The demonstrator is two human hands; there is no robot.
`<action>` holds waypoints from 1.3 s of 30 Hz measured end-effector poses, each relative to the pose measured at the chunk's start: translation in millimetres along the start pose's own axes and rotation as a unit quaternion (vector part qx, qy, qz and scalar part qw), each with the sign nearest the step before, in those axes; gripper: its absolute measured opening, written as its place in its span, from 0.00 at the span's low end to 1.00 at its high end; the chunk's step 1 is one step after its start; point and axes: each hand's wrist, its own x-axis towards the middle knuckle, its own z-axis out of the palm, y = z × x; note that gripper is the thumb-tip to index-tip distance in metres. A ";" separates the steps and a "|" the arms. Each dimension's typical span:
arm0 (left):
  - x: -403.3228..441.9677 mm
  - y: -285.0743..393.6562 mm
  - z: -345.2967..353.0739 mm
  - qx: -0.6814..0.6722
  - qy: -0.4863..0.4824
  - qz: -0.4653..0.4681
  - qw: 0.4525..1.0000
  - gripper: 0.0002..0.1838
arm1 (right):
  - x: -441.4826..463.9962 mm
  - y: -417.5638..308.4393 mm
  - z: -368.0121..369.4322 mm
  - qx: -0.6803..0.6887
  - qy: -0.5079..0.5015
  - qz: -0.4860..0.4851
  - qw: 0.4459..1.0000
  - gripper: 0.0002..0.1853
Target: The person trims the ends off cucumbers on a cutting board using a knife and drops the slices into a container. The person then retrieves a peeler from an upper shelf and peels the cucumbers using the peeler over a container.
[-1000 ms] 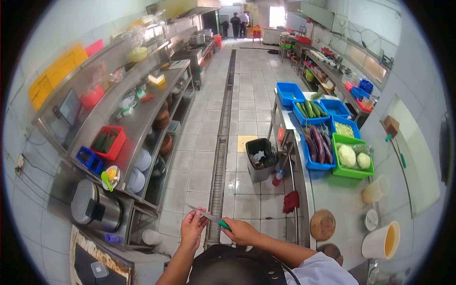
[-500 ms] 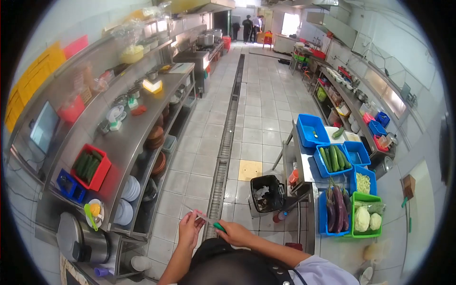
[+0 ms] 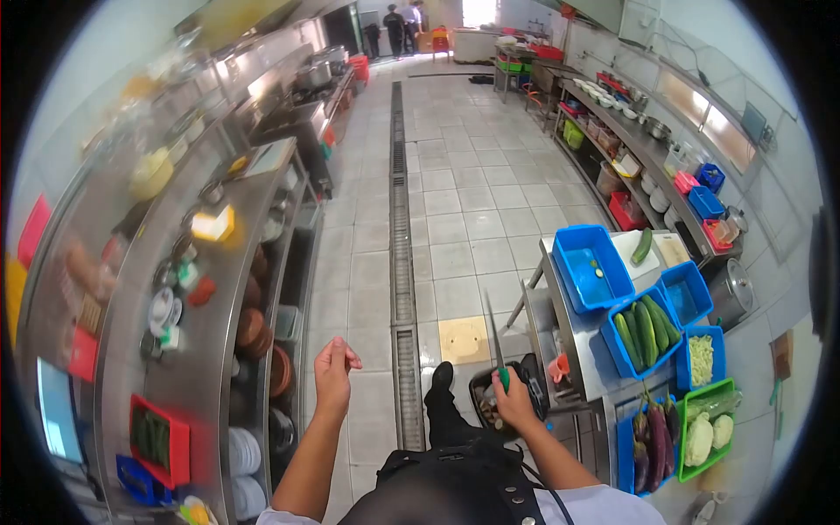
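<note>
My right hand [image 3: 518, 402] is closed round the green handle of a knife [image 3: 493, 332]. Its long thin blade points up and away, over the floor beside the steel table. Below that hand, partly covered by it, is a black-lined waste bin [image 3: 483, 398] with scraps inside. My left hand [image 3: 334, 376] is raised over the tiles to the left of the floor drain, fingers curled in and no object showing in them. Nearest the knife on the right are a blue tub [image 3: 593, 267] with a few small pieces in it and cucumbers [image 3: 643, 332] in another blue tub.
On the right table are a white cutting board [image 3: 632, 254] bearing one cucumber, eggplants [image 3: 652, 446], cauliflower [image 3: 698, 439] and shredded vegetable [image 3: 702, 359]. A steel counter [image 3: 188, 394] with shelves lines the left. A drain grate [image 3: 402, 262] runs along the floor; people [image 3: 394, 31] stand far back.
My hands have moved apart: the right one carried the knife right, over the bin, its blade now pointing up. My left hand came off the blade. The view has turned and I have moved forward.
</note>
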 end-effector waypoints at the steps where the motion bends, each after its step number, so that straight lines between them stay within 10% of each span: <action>1: 29.6 1.5 12.2 0.026 -0.007 0.005 1.000 0.19 | 23.2 18.8 2.5 -0.027 -0.026 0.044 0.998 0.14; 5: 136.1 -15.1 46.8 0.108 -0.038 -0.004 0.993 0.19 | 126.3 47.9 5.9 -0.143 0.035 0.022 0.989 0.14; 9: 214.1 -30.1 69.8 0.203 -0.109 0.025 0.973 0.15 | 223.3 51.2 24.3 0.053 -0.052 0.244 0.967 0.13; 13: 271.5 -52.3 71.6 0.294 -0.127 -0.037 0.946 0.15 | 323.9 23.4 23.7 -0.021 0.144 -0.050 0.988 0.13; 17: 319.1 -114.1 70.7 0.382 -0.115 -0.105 0.911 0.20 | 413.3 -8.2 -4.1 0.238 -0.036 0.219 0.946 0.11; 19: 358.7 -136.8 87.4 0.380 -0.109 -0.092 0.914 0.22 | 449.9 -11.0 -8.7 0.028 0.176 -0.075 0.981 0.09; 23: 451.1 -137.7 146.4 0.362 -0.217 -0.134 0.897 0.24 | 517.3 25.0 -31.9 0.315 0.083 0.166 0.931 0.13; 27: 581.1 -164.6 211.0 0.361 -0.295 -0.081 0.881 0.18 | 560.3 15.1 -55.4 0.220 0.261 0.141 0.929 0.12; 30: 652.8 -163.9 305.6 0.265 -0.324 -0.069 0.906 0.10 | 570.1 14.3 -103.5 0.452 0.231 0.251 0.825 0.13; 33: 720.3 -114.3 421.1 0.276 -0.399 0.052 0.873 0.05 | 579.0 8.4 -119.8 0.231 0.406 0.295 0.833 0.15; 39: 772.8 25.4 668.8 0.038 -0.575 0.410 0.707 0.11 | 577.9 53.5 -157.1 0.293 0.451 0.333 0.775 0.14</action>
